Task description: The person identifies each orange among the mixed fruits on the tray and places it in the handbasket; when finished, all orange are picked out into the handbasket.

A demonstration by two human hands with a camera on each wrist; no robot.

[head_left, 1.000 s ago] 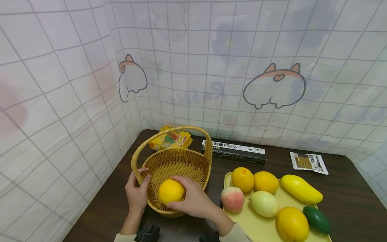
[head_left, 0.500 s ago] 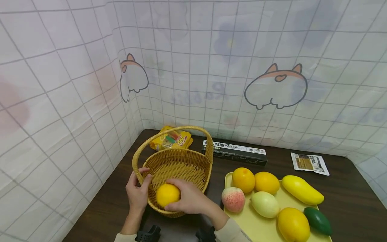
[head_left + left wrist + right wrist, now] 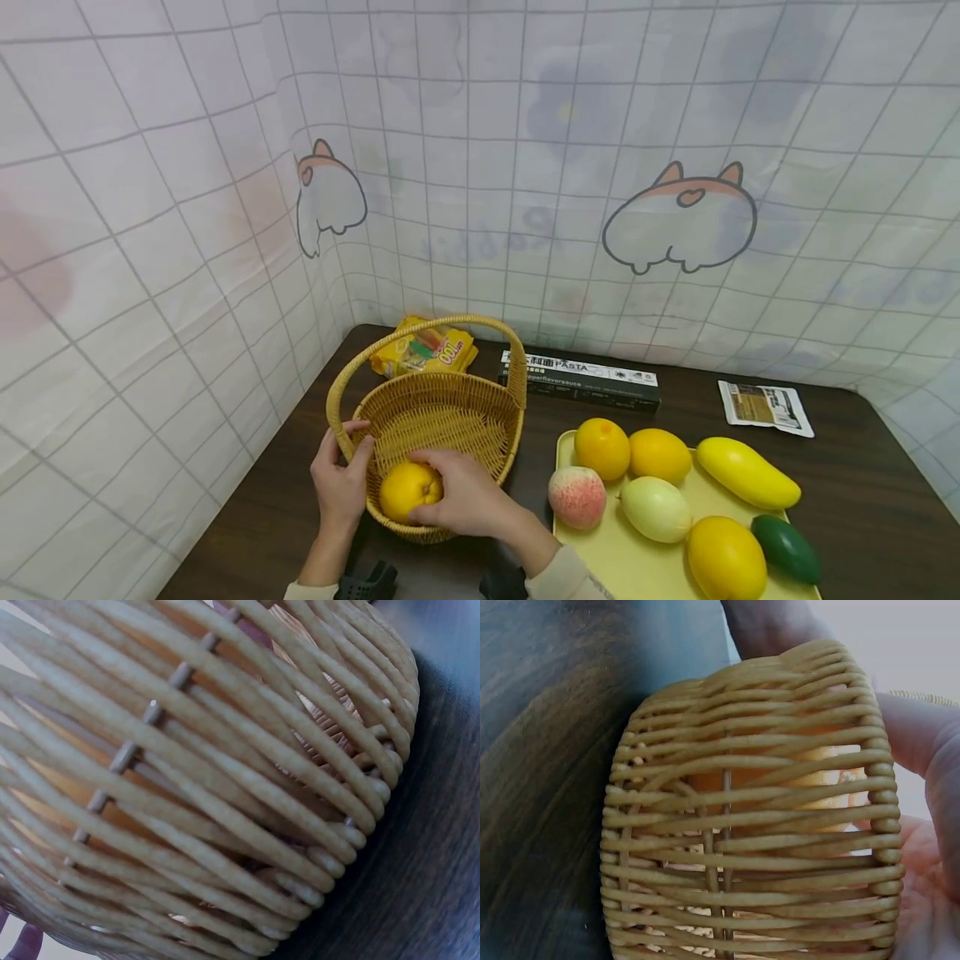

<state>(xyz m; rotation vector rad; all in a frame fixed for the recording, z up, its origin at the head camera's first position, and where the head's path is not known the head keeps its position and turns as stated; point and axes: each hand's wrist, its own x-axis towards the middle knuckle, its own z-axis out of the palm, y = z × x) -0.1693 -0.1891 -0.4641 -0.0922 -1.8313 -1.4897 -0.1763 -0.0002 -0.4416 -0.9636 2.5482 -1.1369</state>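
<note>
My left hand [image 3: 341, 479] grips the wicker basket [image 3: 438, 383] at its left rim, by the foot of the arched handle. Inside the basket, at its near left side, is a yellow-orange orange [image 3: 411, 492] with a dimpled end showing. My right hand [image 3: 468, 496] reaches over the near right rim and holds the orange between thumb and fingers. In the left wrist view the woven wall [image 3: 210, 772] fills most of the picture. Through the weave [image 3: 750, 817] in the right wrist view, the orange shows as an orange patch.
Right of the basket, a pale yellow tray [image 3: 626, 560] bears several fruits, among them a peach [image 3: 577, 497] and a mango [image 3: 747, 473]. Behind stand a yellow snack packet [image 3: 423, 346] and a black pasta box [image 3: 581, 381]. A small pouch [image 3: 765, 407] lies at the back right.
My right hand has moved the orange down and slightly left within the basket, turning it so its dimpled end shows. The left hand keeps its hold on the rim.
</note>
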